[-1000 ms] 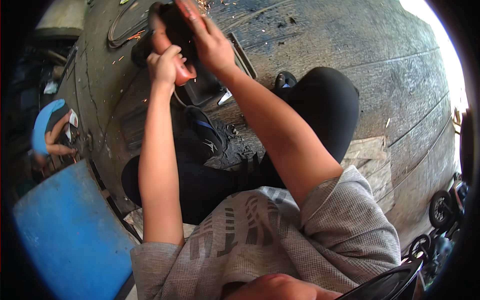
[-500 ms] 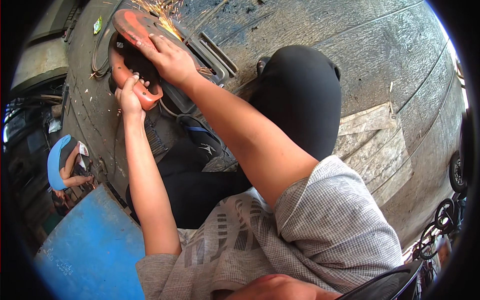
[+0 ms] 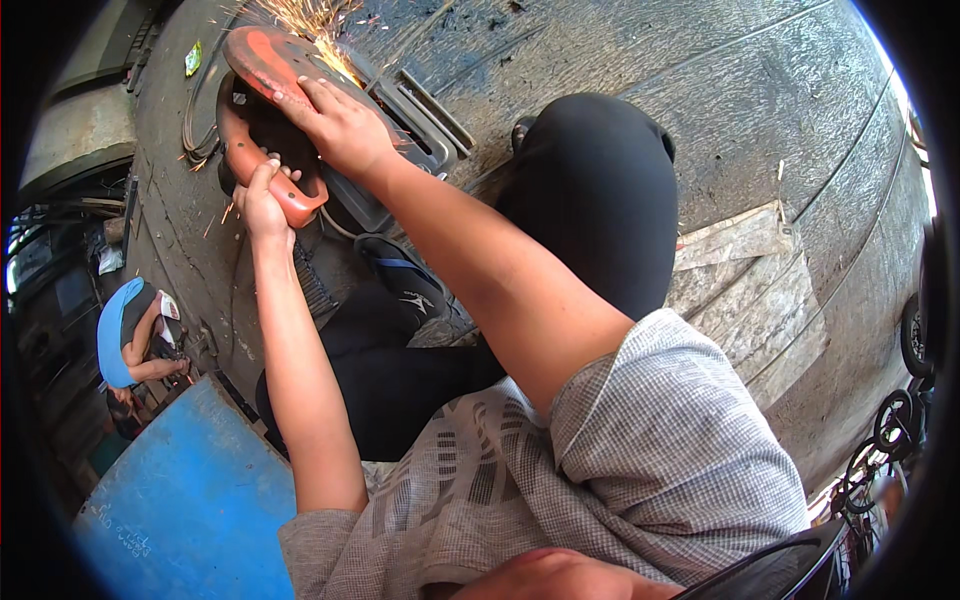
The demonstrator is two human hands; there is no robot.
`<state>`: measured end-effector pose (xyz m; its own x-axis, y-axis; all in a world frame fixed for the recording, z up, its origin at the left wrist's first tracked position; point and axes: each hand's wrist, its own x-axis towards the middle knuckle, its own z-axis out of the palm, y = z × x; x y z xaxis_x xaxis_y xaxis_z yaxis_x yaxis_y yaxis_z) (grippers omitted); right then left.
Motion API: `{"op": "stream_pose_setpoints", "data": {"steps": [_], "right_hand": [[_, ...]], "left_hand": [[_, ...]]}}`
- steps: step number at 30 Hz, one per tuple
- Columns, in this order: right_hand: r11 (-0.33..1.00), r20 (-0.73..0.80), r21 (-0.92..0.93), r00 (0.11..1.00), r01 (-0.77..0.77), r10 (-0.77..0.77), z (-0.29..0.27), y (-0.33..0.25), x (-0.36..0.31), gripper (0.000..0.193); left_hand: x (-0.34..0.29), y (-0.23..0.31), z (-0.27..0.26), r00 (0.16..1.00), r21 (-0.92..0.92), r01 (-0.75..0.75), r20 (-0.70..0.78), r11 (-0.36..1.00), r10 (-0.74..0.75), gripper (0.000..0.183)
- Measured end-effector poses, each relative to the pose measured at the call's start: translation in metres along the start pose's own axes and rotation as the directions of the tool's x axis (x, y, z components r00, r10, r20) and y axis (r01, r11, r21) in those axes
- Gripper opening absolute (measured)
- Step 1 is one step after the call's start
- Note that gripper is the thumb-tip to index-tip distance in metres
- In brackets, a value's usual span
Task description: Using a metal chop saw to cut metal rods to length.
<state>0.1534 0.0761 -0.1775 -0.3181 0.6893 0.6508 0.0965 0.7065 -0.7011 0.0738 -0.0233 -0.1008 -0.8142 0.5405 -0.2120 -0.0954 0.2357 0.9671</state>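
At the upper left, a chop saw with a worn orange guard throws a spray of bright sparks from its far side. My left hand is wrapped round the saw's orange loop handle, closed on it. On top of the guard lies my right hand, its fingers stretched out and pressed flat against the cover. The dark metal base of the saw rests on the floor. The blade and whatever it cuts are hidden behind the guard.
My bent knee and sandalled foot are close to the saw. A cable curls beside it. At the left, another person in a blue top bends over near a blue panel. Flattened cardboard lies on the floor.
Both hands keep their places on the saw. The spark spray has changed shape and looks denser. The view has shifted slightly.
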Motion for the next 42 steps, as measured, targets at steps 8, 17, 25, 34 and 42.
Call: {"op": "stream_pose_setpoints", "data": {"steps": [8,17,25,34,42], "right_hand": [[1.0,0.015,0.008,1.0,-0.026,0.026,0.0,0.001,-0.002,0.051],[1.0,-0.026,0.01,1.0,0.002,-0.001,-0.001,0.004,-0.003,0.049],[0.999,-0.001,0.03,1.0,-0.022,0.022,-0.002,0.004,-0.004,0.051],[0.999,0.002,0.023,1.0,-0.024,0.024,-0.001,0.004,-0.005,0.052],[0.999,0.009,0.011,0.999,-0.031,0.031,-0.003,0.003,-0.006,0.052]], "left_hand": [[-0.001,0.0,0.003,1.0,0.016,-0.006,-0.01,1.0,0.006,0.033],[-0.001,-0.002,0.003,1.0,0.006,-0.008,0.006,1.0,0.008,0.032],[0.002,-0.005,-0.002,1.0,0.017,-0.015,0.01,1.0,0.015,0.035],[0.003,-0.009,-0.005,0.999,0.012,-0.025,0.028,1.0,0.025,0.038],[-0.001,-0.004,0.0,0.999,0.034,-0.016,0.029,0.999,0.015,0.039]]}}
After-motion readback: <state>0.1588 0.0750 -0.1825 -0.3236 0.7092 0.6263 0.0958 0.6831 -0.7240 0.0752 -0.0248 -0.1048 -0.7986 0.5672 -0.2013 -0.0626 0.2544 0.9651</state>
